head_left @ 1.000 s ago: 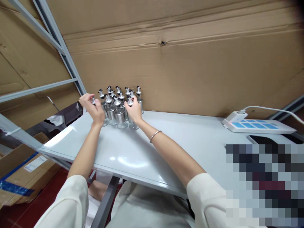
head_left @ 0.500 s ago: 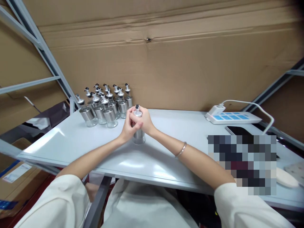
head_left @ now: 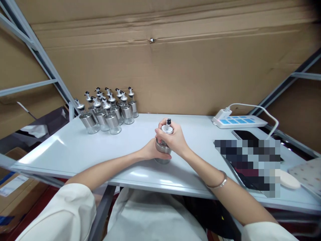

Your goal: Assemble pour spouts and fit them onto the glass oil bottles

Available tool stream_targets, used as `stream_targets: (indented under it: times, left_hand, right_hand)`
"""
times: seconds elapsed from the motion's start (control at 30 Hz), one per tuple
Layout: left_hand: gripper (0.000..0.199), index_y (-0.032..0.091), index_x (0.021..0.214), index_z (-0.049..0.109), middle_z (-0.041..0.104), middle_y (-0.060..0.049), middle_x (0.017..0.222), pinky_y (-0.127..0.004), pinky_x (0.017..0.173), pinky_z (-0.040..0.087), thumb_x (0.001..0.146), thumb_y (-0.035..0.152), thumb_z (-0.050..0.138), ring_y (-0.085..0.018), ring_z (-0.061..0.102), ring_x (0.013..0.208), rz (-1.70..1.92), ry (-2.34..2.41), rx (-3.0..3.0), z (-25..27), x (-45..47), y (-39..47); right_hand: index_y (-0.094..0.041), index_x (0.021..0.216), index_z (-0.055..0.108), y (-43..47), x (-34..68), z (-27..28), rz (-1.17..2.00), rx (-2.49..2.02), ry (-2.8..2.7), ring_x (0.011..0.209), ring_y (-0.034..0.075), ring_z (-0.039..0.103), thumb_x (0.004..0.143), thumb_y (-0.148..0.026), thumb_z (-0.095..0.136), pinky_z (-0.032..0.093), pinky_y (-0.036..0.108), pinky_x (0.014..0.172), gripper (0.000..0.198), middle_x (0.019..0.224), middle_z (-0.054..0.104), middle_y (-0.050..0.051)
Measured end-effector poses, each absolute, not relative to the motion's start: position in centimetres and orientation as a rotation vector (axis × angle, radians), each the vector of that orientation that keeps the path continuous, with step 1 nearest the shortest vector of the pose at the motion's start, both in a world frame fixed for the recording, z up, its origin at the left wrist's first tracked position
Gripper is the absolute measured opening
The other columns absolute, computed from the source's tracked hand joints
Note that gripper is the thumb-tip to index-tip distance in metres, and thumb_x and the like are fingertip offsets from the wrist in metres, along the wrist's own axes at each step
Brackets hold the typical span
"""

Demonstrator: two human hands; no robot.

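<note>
An oil dispenser bottle (head_left: 163,160) with a clear glass base, a brushed metal sleeve and a silver pourer with a black tip stands upright near the middle of the table. My left hand (head_left: 152,149) is wrapped round its body at the metal sleeve, thumb across the front. Higher up, my right hand (head_left: 175,136) is closed round the pourer's silver collar, with the black tip showing above the fingers. Part of the bottle's neck is hidden by the fingers.
Several similar oil dispenser bottles (head_left: 113,124) are grouped at the back left of the white table (head_left: 135,134). A power strip (head_left: 240,122) with a plugged-in charger lies at the back right. Nearer are a phone (head_left: 242,134), a blurred-out area and a round pale object (head_left: 289,179).
The bottle and both hands have shifted right and nearer to me. My left hand has gone from the upper part down to the body, while my right hand grips the pourer collar.
</note>
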State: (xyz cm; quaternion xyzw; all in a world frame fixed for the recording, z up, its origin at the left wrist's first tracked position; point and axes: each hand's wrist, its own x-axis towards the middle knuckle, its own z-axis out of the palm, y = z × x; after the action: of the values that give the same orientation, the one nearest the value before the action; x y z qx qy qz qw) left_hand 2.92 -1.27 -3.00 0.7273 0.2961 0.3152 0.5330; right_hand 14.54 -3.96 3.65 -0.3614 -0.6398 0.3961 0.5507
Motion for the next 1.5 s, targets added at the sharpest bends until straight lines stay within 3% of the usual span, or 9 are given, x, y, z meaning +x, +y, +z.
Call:
stream_targets:
  times: [0.13, 0.33, 0.53, 0.77, 1.2, 1.5]
  left_hand:
    - [0.04, 0.017, 0.092, 0.062, 0.065, -0.007, 0.097, -0.04, 0.091, 0.049, 0.055, 0.021, 0.077, -0.023, 0.061, 0.097, 0.522, 0.514, 1.732, -1.9, 2.4, -1.3]
    - [0.044, 0.016, 0.093, 0.063, 0.065, -0.006, 0.095, -0.04, 0.088, 0.05, 0.051, 0.018, 0.078, -0.022, 0.062, 0.093, 0.35, 0.389, 1.713, -1.4, 2.3, -1.2]
    - [0.045, 0.018, 0.093, 0.064, 0.065, -0.004, 0.098, -0.04, 0.092, 0.05, 0.051, 0.017, 0.079, -0.021, 0.061, 0.096, 0.196, 0.284, 1.742, -1.4, 2.2, -0.9]
    - [0.04, 0.016, 0.093, 0.062, 0.064, -0.006, 0.096, -0.041, 0.092, 0.05, 0.056, 0.02, 0.077, -0.022, 0.062, 0.094, 0.278, 0.318, 1.77, -1.7, 1.9, -1.6]
    - [0.05, 0.014, 0.097, 0.063, 0.066, -0.006, 0.099, -0.038, 0.09, 0.049, 0.05, 0.016, 0.079, -0.024, 0.06, 0.098, 0.313, 0.538, 1.789, -1.9, 1.6, -1.3]
    - [0.064, 0.015, 0.109, 0.061, 0.064, -0.007, 0.113, -0.038, 0.099, 0.043, 0.049, 0.016, 0.08, -0.026, 0.056, 0.11, 0.348, 0.588, 1.745, -1.8, 1.5, -1.2]
  right_hand:
    - [-0.023, 0.066, 0.047, -4.1, 15.3, 3.9, 1.044, -0.795, -1.581, 0.043, 0.012, 0.051, 0.068, -0.028, 0.063, 0.039, 0.024, 0.045, 0.017, 0.045, 0.052, -0.006]
    - [-0.021, 0.062, 0.048, -3.8, 16.7, 4.3, 1.467, -0.591, -1.71, 0.039, 0.009, 0.044, 0.064, -0.024, 0.07, 0.034, 0.023, 0.043, 0.022, 0.042, 0.048, -0.008]
    - [-0.021, 0.058, 0.049, -3.7, 16.8, 4.1, 1.666, -0.41, -1.773, 0.041, 0.008, 0.044, 0.06, -0.025, 0.071, 0.045, 0.029, 0.057, 0.022, 0.042, 0.048, -0.009]
    - [-0.022, 0.064, 0.049, -5.4, 15.9, 3.5, 1.267, -0.615, -1.645, 0.041, 0.011, 0.05, 0.069, -0.029, 0.068, 0.038, 0.024, 0.044, 0.021, 0.046, 0.053, -0.006]
    - [-0.022, 0.073, 0.052, -6.3, 15.0, 2.4, 0.529, -0.779, -1.603, 0.051, 0.012, 0.056, 0.078, -0.027, 0.063, 0.045, 0.027, 0.052, 0.013, 0.06, 0.059, -0.003]
    - [-0.022, 0.082, 0.05, -5.7, 14.8, 1.5, 0.333, -0.696, -1.605, 0.055, 0.012, 0.062, 0.082, -0.029, 0.063, 0.049, 0.025, 0.055, 0.015, 0.069, 0.058, -0.002]
